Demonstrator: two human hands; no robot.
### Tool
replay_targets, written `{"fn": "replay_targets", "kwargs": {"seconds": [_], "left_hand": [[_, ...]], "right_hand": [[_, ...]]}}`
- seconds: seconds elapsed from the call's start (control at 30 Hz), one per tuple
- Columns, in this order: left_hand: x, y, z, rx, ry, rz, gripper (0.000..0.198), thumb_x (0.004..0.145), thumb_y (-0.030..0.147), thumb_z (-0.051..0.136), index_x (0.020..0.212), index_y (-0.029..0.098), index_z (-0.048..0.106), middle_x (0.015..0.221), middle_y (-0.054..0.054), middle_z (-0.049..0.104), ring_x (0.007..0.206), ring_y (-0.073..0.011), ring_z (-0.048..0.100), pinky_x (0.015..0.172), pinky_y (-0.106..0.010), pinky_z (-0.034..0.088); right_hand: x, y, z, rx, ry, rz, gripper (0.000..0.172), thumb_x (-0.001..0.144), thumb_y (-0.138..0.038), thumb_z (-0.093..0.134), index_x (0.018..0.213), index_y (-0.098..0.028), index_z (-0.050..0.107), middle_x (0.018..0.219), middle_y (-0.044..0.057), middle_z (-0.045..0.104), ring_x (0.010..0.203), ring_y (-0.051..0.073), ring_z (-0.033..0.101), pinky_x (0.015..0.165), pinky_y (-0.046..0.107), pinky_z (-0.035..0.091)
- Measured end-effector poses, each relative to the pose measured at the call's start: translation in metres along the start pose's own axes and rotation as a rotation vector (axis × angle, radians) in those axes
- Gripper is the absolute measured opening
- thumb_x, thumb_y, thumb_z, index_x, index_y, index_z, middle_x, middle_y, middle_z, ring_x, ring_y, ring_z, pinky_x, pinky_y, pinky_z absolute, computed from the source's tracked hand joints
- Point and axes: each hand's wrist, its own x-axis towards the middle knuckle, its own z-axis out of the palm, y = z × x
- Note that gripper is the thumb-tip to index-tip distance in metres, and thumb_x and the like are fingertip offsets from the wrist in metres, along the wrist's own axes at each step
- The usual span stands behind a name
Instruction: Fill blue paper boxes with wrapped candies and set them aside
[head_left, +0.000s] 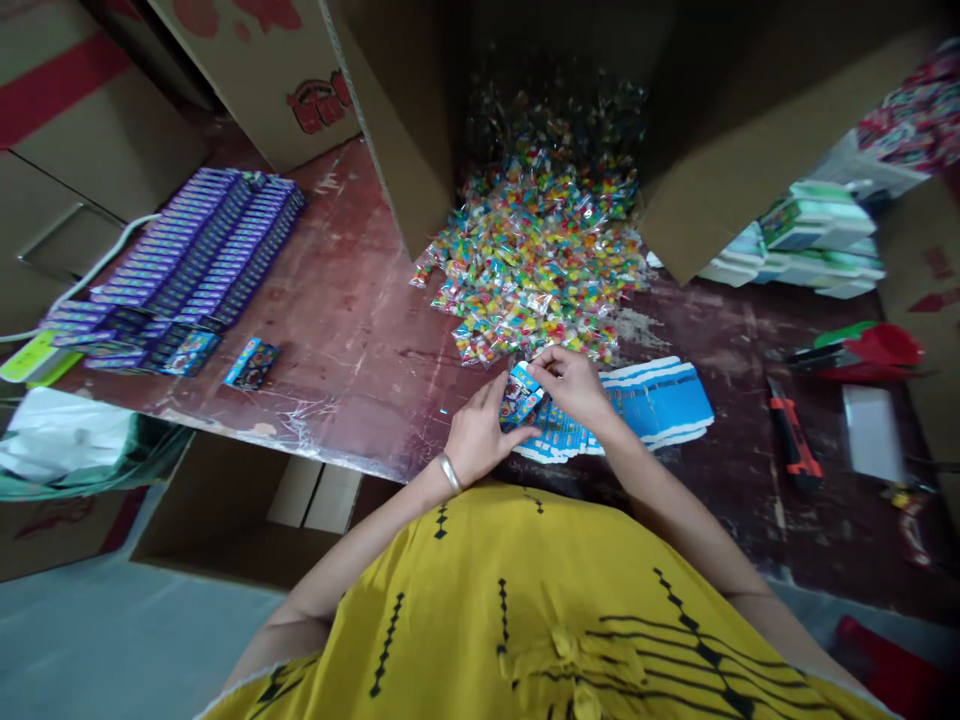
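Observation:
My left hand (478,428) wraps round a small blue printed candy box (520,394) at the table's front edge. At the box's upper end, the fingers of my right hand (571,384) pinch near its flap; whether they grip anything else is hidden. Under and beside my right forearm lies a fanned stack of flat blue cartons (664,400). Just beyond both hands spreads a heap of clear packets of colourful candy (540,265), spilling from a cardboard box (409,120) laid on its side.
Rows of purple boxes (202,240) stand at the left, with a filled blue box (253,363) near them. To the right lie a red cutter knife (796,440), a red scoop-like item (885,350) and green-white packs (817,240). An opened carton (225,510) sits below the table edge.

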Motion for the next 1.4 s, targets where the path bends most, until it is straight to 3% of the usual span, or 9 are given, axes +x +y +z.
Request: {"fn": "replay_targets", "kwargs": {"seconds": [0.13,0.27,0.43,0.53,0.73,0.87,1.07,1.23,1.4], "left_hand": [[0.013,0.007,-0.003,0.085,0.014,-0.048,0.073,0.084,0.051,0.060,0.144,0.016,0.037,0.137,-0.018,0.053,0.123,-0.0320,0.054,0.102,-0.042,0.044],[0.019,0.009,-0.004,0.024,0.008,-0.051,0.079,0.080,0.051,0.065,0.144,0.014,0.038,0.142,-0.019,0.048,0.129,-0.0348,0.047,0.108,-0.046,0.038],[0.022,0.013,-0.013,-0.616,-0.192,-0.153,0.066,0.081,0.046,0.067,0.136,0.016,0.049,0.135,-0.014,0.057,0.123,-0.0304,0.054,0.104,-0.042,0.042],[0.022,0.013,-0.014,-1.010,-0.317,-0.270,0.058,0.078,0.040,0.072,0.127,0.014,0.056,0.126,-0.014,0.064,0.117,-0.0291,0.059,0.099,-0.040,0.045],[0.019,0.007,-0.015,-1.375,-0.192,-0.419,0.049,0.074,0.034,0.077,0.117,0.017,0.064,0.121,-0.013,0.066,0.115,-0.0284,0.061,0.099,-0.041,0.045],[0.017,0.004,-0.025,-1.444,-0.191,-0.395,0.051,0.073,0.031,0.078,0.120,0.018,0.063,0.125,-0.014,0.064,0.120,-0.0287,0.058,0.103,-0.043,0.042],[0.015,0.007,-0.024,-1.498,-0.372,-0.361,0.057,0.068,0.036,0.082,0.119,0.017,0.065,0.117,-0.014,0.068,0.110,-0.0284,0.063,0.099,-0.041,0.045],[0.014,0.006,-0.020,-1.476,-0.324,-0.395,0.053,0.069,0.035,0.081,0.118,0.020,0.066,0.112,-0.009,0.070,0.097,-0.0215,0.066,0.088,-0.032,0.048],[0.012,0.006,-0.036,-1.339,-0.489,-0.306,0.056,0.068,0.036,0.081,0.119,0.018,0.067,0.111,-0.009,0.069,0.101,-0.0236,0.063,0.093,-0.034,0.044]], "right_hand": [[0.001,-0.005,0.001,0.152,0.047,0.104,0.023,0.076,-0.040,0.065,0.072,-0.019,0.059,0.055,-0.003,0.053,0.049,0.011,0.047,0.049,0.024,0.038],[0.002,-0.008,-0.004,0.230,0.069,0.154,0.025,0.077,-0.042,0.064,0.072,-0.019,0.057,0.049,-0.005,0.048,0.043,0.011,0.041,0.045,0.024,0.034],[-0.003,-0.017,-0.022,0.011,-0.079,-0.122,0.035,0.091,-0.045,0.049,0.069,-0.019,0.058,0.060,-0.002,0.050,0.060,0.013,0.049,0.059,0.025,0.040],[-0.010,-0.022,-0.031,-0.031,-0.198,-0.163,0.033,0.093,-0.044,0.046,0.078,-0.020,0.062,0.068,-0.001,0.056,0.063,0.013,0.052,0.062,0.025,0.042],[-0.023,-0.013,-0.040,-0.084,-0.176,-0.104,0.033,0.091,-0.045,0.050,0.079,-0.019,0.067,0.070,0.001,0.063,0.063,0.015,0.055,0.061,0.025,0.043],[-0.029,-0.004,-0.049,-0.265,-0.359,-0.141,0.026,0.089,-0.042,0.056,0.095,-0.024,0.072,0.080,0.001,0.070,0.068,0.016,0.061,0.065,0.027,0.045],[-0.032,-0.032,-0.048,-0.306,-0.083,-0.235,0.032,0.092,-0.036,0.051,0.120,-0.028,0.066,0.109,0.005,0.069,0.093,0.022,0.064,0.084,0.034,0.047],[-0.035,-0.044,-0.026,-0.154,-0.273,-0.226,0.043,0.090,-0.034,0.055,0.133,-0.028,0.054,0.079,-0.001,0.066,0.064,0.014,0.058,0.065,0.025,0.046],[-0.031,-0.042,-0.033,0.013,-0.507,-0.079,0.021,0.088,-0.036,0.059,0.103,-0.023,0.064,0.061,-0.004,0.059,0.052,0.012,0.054,0.052,0.023,0.041]]}}
